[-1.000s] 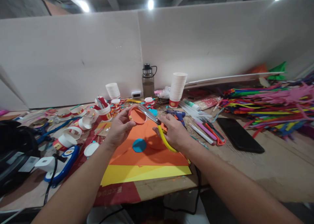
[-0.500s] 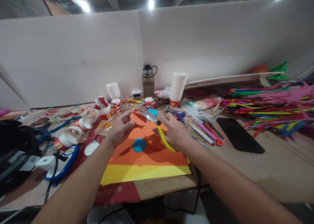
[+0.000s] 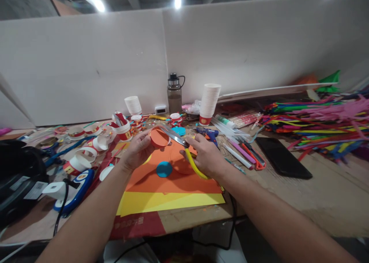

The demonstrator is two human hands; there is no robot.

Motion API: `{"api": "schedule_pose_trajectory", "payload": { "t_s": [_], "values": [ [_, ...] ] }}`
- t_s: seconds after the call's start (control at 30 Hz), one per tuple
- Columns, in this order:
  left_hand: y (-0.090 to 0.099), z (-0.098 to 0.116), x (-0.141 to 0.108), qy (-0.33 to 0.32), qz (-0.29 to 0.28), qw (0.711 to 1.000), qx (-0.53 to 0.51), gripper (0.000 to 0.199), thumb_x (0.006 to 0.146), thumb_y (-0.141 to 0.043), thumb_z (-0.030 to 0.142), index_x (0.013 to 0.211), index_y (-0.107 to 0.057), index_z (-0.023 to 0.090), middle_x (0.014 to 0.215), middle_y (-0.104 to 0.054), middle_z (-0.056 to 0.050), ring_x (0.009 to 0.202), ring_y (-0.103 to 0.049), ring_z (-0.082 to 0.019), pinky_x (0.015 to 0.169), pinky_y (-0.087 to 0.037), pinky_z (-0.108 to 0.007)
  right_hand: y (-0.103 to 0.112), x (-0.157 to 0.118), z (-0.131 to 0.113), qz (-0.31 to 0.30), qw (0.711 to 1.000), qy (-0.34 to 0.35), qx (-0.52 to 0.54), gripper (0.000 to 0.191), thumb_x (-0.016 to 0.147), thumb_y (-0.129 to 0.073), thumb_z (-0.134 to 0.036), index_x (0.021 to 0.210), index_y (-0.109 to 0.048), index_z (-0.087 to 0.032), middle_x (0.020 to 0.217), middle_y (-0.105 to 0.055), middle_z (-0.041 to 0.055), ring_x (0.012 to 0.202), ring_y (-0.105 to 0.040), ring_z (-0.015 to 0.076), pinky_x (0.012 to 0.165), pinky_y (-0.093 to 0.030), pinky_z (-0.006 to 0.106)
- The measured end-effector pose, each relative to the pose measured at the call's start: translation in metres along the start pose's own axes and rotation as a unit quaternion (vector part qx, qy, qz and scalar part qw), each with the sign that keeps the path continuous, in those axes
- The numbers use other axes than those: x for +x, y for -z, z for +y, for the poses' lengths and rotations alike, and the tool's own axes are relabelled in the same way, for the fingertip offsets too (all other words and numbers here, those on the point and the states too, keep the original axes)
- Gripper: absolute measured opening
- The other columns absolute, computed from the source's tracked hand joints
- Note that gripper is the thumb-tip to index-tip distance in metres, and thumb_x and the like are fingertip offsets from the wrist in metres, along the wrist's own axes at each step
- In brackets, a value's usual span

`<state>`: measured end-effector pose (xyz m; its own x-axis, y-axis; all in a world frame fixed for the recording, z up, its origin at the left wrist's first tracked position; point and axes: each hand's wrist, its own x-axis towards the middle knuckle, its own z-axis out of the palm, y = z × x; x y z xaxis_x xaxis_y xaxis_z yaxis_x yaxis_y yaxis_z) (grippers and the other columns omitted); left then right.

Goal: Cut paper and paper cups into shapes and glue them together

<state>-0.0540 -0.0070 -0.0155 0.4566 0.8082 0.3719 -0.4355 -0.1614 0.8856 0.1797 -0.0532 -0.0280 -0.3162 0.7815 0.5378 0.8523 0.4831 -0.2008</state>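
Observation:
My left hand (image 3: 138, 149) pinches a round orange paper piece (image 3: 158, 138) by its left edge, above the orange sheets. My right hand (image 3: 203, 151) is closed around a pair of scissors (image 3: 192, 163) with yellow handles. The scissor blades point left and lie against the right side of the orange piece; whether they are cutting into it I cannot tell. Beneath both hands are orange paper (image 3: 173, 186) and yellow paper (image 3: 173, 203), with a blue paper disc (image 3: 164, 169) on top. Another blue disc (image 3: 178, 131) lies behind the scissors.
Stacked paper cups (image 3: 210, 103), a water bottle (image 3: 174, 95) and a blue glue gun (image 3: 210, 133) stand or lie behind my hands. On the right are pens (image 3: 245, 153), a black phone (image 3: 282, 157) and colourful pipe cleaners (image 3: 325, 120). Cut cup rings (image 3: 77, 163) lie left.
My left hand has moved slightly left and down, and the orange piece has turned, showing more of its side. The right hand and scissors have hardly moved.

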Motion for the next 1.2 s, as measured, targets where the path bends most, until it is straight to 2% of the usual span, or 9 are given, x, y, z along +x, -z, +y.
{"api": "schedule_pose_trajectory", "payload": {
  "t_s": [0.13, 0.27, 0.37, 0.63, 0.83, 0.93, 1.1, 1.2],
  "values": [
    [-0.0039, 0.0037, 0.0001, -0.001, 0.015, 1.000, -0.012, 0.046, 0.076, -0.072, 0.051, 0.105, -0.071, 0.015, 0.094, -0.073, -0.013, 0.092, -0.072, -0.030, 0.060, -0.058, -0.031, -0.0017, -0.0009, 0.0008, 0.007, 1.000, 0.003, -0.006, 0.035, 0.093, -0.052, -0.045, 0.113, -0.065, -0.018, 0.089, -0.058, 0.0085, 0.067, -0.051, 0.0165, 0.061, -0.039, 0.027],
    [-0.0029, 0.0042, 0.0004, -0.002, 0.026, 0.999, -0.018, 0.048, 0.078, -0.070, 0.050, 0.112, -0.067, 0.016, 0.109, -0.070, -0.014, 0.098, -0.070, -0.030, 0.068, -0.061, -0.035, -0.0038, -0.0013, 0.0014, 0.014, 1.000, 0.007, -0.012, 0.033, 0.093, -0.052, -0.042, 0.112, -0.065, -0.018, 0.089, -0.059, 0.0087, 0.067, -0.051, 0.0166, 0.061, -0.038, 0.027],
    [-0.0007, 0.0035, 0.0007, -0.009, 0.042, 0.999, -0.020, 0.047, 0.079, -0.070, 0.048, 0.114, -0.066, 0.017, 0.114, -0.068, -0.014, 0.098, -0.070, -0.028, 0.066, -0.061, -0.033, -0.0033, -0.0011, 0.0005, 0.008, 1.000, -0.002, -0.016, 0.033, 0.093, -0.052, -0.043, 0.112, -0.065, -0.019, 0.090, -0.059, 0.0088, 0.067, -0.051, 0.0167, 0.060, -0.037, 0.027],
    [-0.0008, -0.0038, -0.0004, 0.024, 0.031, 0.999, -0.026, 0.046, 0.078, -0.072, 0.047, 0.108, -0.066, 0.013, 0.101, -0.072, -0.014, 0.091, -0.072, -0.028, 0.060, -0.059, -0.029, 0.0021, 0.0004, -0.0018, -0.011, 1.000, 0.001, -0.022, 0.036, 0.094, -0.050, -0.046, 0.115, -0.063, -0.020, 0.103, -0.059, 0.0110, 0.074, -0.056, 0.0189, 0.062, -0.039, 0.028],
    [0.0012, -0.0025, 0.0005, 0.029, 0.000, 0.999, -0.036, 0.047, 0.080, -0.069, 0.047, 0.112, -0.067, 0.013, 0.101, -0.072, -0.016, 0.094, -0.072, -0.031, 0.059, -0.057, -0.029, -0.0009, -0.0009, 0.0008, -0.009, 1.000, 0.004, -0.010, 0.032, 0.092, -0.053, -0.038, 0.117, -0.063, -0.020, 0.099, -0.060, 0.0105, 0.074, -0.057, 0.0191, 0.063, -0.041, 0.028],
    [0.0019, -0.0010, 0.0006, 0.035, -0.010, 0.998, -0.051, 0.048, 0.081, -0.067, 0.050, 0.112, -0.067, 0.013, 0.099, -0.073, -0.016, 0.088, -0.073, -0.030, 0.059, -0.056, -0.029, -0.0025, -0.0017, 0.0017, -0.003, 1.000, 0.007, -0.018, 0.032, 0.091, -0.054, -0.036, 0.117, -0.063, -0.020, 0.097, -0.061, 0.0103, 0.073, -0.057, 0.0185, 0.061, -0.039, 0.027],
    [0.0024, 0.0028, 0.0004, 0.063, 0.008, 0.995, -0.080, 0.048, 0.085, -0.061, 0.052, 0.108, -0.066, 0.011, 0.087, -0.074, -0.015, 0.070, -0.073, -0.024, 0.056, -0.055, -0.029, -0.0041, -0.0028, 0.0011, 0.002, 0.999, 0.009, -0.040, 0.031, 0.092, -0.051, -0.036, 0.114, -0.065, -0.019, 0.096, -0.062, 0.0099, 0.071, -0.057, 0.0175, 0.060, -0.037, 0.027],
    [0.0009, 0.0049, 0.0018, 0.082, 0.019, 0.993, -0.088, 0.047, 0.089, -0.055, 0.053, 0.105, -0.065, 0.010, 0.082, -0.074, -0.013, 0.071, -0.073, -0.024, 0.054, -0.055, -0.027, -0.0056, -0.0038, 0.0007, -0.001, 0.998, 0.002, -0.056, 0.032, 0.092, -0.050, -0.036, 0.115, -0.066, -0.019, 0.096, -0.062, 0.0099, 0.071, -0.058, 0.0177, 0.059, -0.036, 0.027]
  ]
}}
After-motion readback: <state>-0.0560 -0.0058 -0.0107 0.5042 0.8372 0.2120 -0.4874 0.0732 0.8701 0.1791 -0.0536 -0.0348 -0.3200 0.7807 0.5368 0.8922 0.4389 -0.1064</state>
